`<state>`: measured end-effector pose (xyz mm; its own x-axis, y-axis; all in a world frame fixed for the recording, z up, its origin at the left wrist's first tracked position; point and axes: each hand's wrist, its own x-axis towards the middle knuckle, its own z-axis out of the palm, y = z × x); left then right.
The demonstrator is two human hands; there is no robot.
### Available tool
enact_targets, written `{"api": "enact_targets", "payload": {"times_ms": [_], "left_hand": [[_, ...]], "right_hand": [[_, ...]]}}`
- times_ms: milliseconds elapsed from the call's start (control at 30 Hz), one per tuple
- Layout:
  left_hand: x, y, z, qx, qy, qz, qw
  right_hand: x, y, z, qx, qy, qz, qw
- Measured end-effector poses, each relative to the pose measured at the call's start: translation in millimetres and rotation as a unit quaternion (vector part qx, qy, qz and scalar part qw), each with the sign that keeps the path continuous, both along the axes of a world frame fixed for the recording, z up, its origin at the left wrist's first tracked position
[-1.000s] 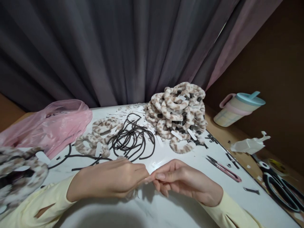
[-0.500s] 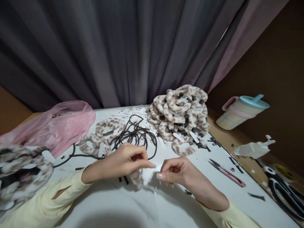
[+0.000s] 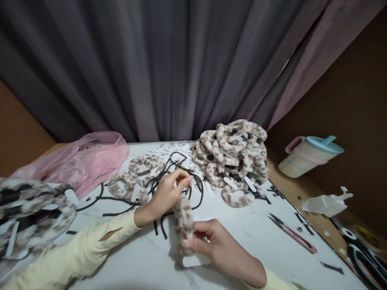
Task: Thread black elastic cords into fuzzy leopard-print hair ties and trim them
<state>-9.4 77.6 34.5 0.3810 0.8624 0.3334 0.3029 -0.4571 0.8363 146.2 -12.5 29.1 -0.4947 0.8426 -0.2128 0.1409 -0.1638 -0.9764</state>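
A spotted plush loop (image 3: 184,215), seen nearly edge-on, hangs over the table in front of me. My right hand (image 3: 216,245) pinches its lower part between thumb and fingers. A white tag (image 3: 195,261) shows beneath that grip. Just above the loop's upper end, my left hand (image 3: 169,193) is closed with thumb and forefinger together; whatever is between those fingertips is too small to make out. Behind the left hand lies a tangle of dark cord (image 3: 198,185). Two more plush loops (image 3: 127,183) with white tags rest to its left.
A tall pile of plush loops (image 3: 236,149) stands at the back. More loops (image 3: 65,217) lie at left near a pink plastic bag (image 3: 102,157). On the right are thread snips (image 3: 293,233), black scissors (image 3: 359,257), a white bottle (image 3: 326,204) and a lidded cup (image 3: 305,159).
The hands have separated; my left hand has moved up and away, my right hand down. The plush loop, largely hidden behind the hands earlier, now shows plainly between them.
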Motion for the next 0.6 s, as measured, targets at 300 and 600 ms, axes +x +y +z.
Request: {"api": "enact_targets", "payload": {"times_ms": [300,600], "left_hand": [[-22,-52,1.4,0.169,0.266,-0.114,0.942],[-41,-50,-18.9,0.098,0.345,-0.078,0.93]], "right_hand": [[3,6,-6.9,-0.075,0.012,-0.166,0.983],[47,-4,34.0,0.03,-0.084,-0.031,0.996]]}}
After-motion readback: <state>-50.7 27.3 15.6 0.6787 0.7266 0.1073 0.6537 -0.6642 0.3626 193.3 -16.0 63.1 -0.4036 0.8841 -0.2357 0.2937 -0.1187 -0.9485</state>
